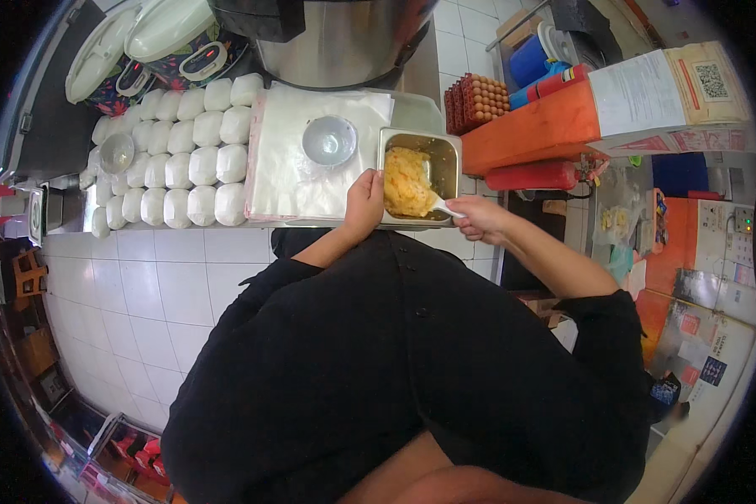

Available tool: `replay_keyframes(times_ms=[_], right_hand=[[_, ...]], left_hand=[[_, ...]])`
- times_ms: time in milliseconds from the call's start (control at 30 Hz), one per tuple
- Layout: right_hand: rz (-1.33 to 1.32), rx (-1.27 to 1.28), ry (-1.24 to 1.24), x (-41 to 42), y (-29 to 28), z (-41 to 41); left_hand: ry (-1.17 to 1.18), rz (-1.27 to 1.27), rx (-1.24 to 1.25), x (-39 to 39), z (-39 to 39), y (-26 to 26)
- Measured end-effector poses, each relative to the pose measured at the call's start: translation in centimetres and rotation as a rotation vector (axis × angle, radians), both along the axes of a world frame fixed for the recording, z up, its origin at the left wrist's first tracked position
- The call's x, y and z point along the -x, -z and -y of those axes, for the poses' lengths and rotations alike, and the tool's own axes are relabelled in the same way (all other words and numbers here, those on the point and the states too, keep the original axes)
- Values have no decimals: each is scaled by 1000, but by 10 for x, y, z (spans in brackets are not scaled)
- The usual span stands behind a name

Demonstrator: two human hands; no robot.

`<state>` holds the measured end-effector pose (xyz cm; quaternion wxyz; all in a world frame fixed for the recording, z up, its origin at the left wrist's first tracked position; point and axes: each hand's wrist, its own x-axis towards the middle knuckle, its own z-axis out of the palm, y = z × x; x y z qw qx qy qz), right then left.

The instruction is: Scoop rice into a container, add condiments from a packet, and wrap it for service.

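Note:
My right hand [479,219] grips the white handle of a spoon or scoop [444,206], whose far end is in a yellow food mixture [408,183]. The mixture fills the left part of a deep metal pan [453,148]. My left hand [365,200] holds the pan's left rim. Left of the pan, a small round bowl [329,140] sits on a stack of white wrapping sheets [277,126]. Further left stand rows of white paper-wrapped bundles [177,172], with a second clear bowl [117,153] on top of them.
A large steel pot [334,44] stands behind the sheets. Two patterned containers with open pale lids [170,31] are at the back left. Egg trays [477,104], an orange ledge [535,129] and a red fire extinguisher [532,176] lie to the right.

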<state>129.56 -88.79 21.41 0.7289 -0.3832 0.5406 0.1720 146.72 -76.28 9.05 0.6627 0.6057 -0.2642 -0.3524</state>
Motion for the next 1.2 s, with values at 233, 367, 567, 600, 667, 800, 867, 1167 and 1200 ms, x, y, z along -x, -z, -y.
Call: replay_keyframes(times_ms=[233, 367, 567, 600, 667, 800, 867, 1167, 1200], right_hand=[[238, -267, 493, 9, -6, -27], [191, -38, 467, -16, -14, -17], [12, 1251, -935, -56, -3, -27], [-107, 1348, -1190, -60, -12, -29], [-77, 1340, -1362, -51, -22, -18], [3, 1341, -1429, -57, -94, -14], [-25, 1420, -1411, -58, -91, -13], [-18, 1243, -1321, -46, -96, -5], [-86, 1286, -1262, -51, -111, -2]], left_hand=[[8, 38, -63, -3, -4, -10], [48, 38, -73, -5, -2, -3], [56, 22, -51, -6, 0, 8], [58, 27, -51, -7, -1, 3], [125, 99, -148, -11, -4, -5], [110, 123, -123, -21, -12, -16], [257, -382, -335, -34, -21, -27], [-324, -348, -234, -77, -58, -9], [-470, -172, -240, -85, -55, 1]])
